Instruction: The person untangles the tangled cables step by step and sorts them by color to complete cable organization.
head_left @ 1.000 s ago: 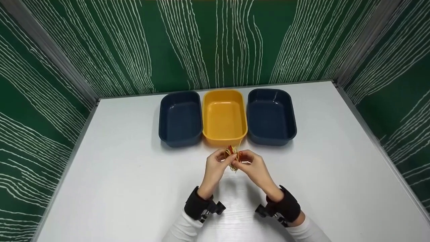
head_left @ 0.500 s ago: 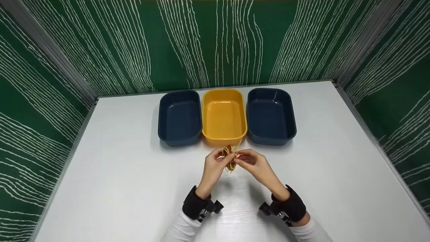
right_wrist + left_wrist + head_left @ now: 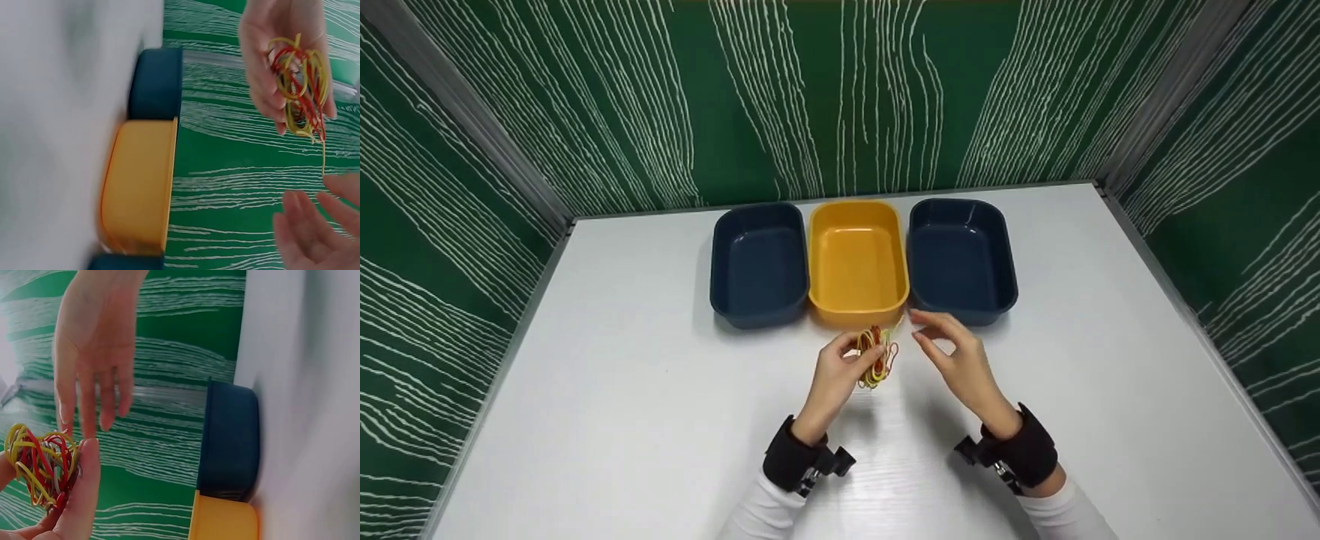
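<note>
A tangled bundle of thin red and yellow wires [image 3: 871, 367] is pinched between the thumb and fingers of my left hand [image 3: 835, 375], above the white table. In the left wrist view, grey strands also show in this bundle [image 3: 42, 464]. One yellow wire end [image 3: 323, 159] sticks out straight from it. To the right, my right hand [image 3: 964, 364] stands apart from the bundle, thumb and fingers spread. In the right wrist view, its fingertips lie close to that yellow end, and the fingers [image 3: 306, 225] grip nothing visible.
Beyond the hands, a yellow bin [image 3: 859, 304] stands side by side between a dark blue bin [image 3: 761, 315] on the left and another dark blue bin [image 3: 964, 311] on the right. Green panels with white wavy lines [image 3: 825, 97] wall in the white table [image 3: 637, 390].
My right hand has let go of the bundle and moved away to the right, its thumb and fingers parting. My left hand has stayed nearly in place, holding the wires.
</note>
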The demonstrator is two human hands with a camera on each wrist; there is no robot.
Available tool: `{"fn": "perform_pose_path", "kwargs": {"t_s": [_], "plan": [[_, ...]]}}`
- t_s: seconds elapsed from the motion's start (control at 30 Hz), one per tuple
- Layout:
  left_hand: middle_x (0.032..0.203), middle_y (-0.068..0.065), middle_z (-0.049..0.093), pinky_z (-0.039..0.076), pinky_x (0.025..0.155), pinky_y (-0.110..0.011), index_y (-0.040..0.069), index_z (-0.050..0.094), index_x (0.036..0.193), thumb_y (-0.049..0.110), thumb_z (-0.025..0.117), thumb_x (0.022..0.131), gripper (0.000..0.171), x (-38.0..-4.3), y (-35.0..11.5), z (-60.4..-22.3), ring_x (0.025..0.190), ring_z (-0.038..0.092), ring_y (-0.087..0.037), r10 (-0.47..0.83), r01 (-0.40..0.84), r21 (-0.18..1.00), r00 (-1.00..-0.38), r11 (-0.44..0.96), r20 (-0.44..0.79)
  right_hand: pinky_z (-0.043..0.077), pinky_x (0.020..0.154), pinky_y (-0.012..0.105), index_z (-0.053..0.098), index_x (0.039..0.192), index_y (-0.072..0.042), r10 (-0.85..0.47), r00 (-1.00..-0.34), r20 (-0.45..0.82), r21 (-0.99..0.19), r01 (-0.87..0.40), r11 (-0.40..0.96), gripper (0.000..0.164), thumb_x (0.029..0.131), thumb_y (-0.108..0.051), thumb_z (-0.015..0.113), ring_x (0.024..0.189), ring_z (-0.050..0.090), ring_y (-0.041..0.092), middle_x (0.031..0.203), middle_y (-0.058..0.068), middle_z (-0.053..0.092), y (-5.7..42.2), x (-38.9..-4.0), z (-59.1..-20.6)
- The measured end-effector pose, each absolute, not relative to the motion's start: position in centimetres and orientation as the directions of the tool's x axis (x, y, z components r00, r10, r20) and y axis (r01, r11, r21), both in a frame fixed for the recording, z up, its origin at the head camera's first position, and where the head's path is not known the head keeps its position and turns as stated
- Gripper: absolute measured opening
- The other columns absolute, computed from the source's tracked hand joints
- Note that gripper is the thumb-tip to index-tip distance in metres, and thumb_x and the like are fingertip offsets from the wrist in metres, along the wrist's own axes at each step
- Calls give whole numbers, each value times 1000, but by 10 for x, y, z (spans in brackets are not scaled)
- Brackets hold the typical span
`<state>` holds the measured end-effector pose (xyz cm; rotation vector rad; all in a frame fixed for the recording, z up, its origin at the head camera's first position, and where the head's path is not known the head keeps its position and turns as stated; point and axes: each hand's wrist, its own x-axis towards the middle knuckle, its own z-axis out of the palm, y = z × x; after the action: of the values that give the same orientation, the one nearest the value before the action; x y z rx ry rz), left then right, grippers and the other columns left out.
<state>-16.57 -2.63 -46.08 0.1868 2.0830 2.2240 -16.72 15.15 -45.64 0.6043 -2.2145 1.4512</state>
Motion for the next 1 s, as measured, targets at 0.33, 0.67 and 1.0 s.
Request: {"fn": "perform_pose_path", "kwargs": {"t_s": [0.33,0.67,1.0], "plan": [[90,-6,61,51,64,-22,-9,58,109,9,67,82,34,-165,-27,-460,70,61,-8,213,-1,998,-977,-62,12,42,85,15,69,93,1,-327,-503,800,-310,-813,493,31,66,15,70,86,59,23,93,12,67,150,-173,-460],[96,-11,60,49,60,-21,-7,53,116,5,68,79,42,-167,-29,-461,70,58,-7,251,-11,999,-968,-33,-2,46,72,25,69,82,0,-327,-479,815,-249,-798,548,22,65,13,72,76,58,21,79,8,65,152,-175,-463],[96,-14,62,52,63,-25,-8,55,114,6,68,79,40,-167,-35,-459,73,62,-12,230,25,1000,-973,-12,27,42,70,24,68,83,-1,-284,-504,815,-275,-770,576,20,67,12,70,72,57,21,77,7,64,160,-173,-471]]}}
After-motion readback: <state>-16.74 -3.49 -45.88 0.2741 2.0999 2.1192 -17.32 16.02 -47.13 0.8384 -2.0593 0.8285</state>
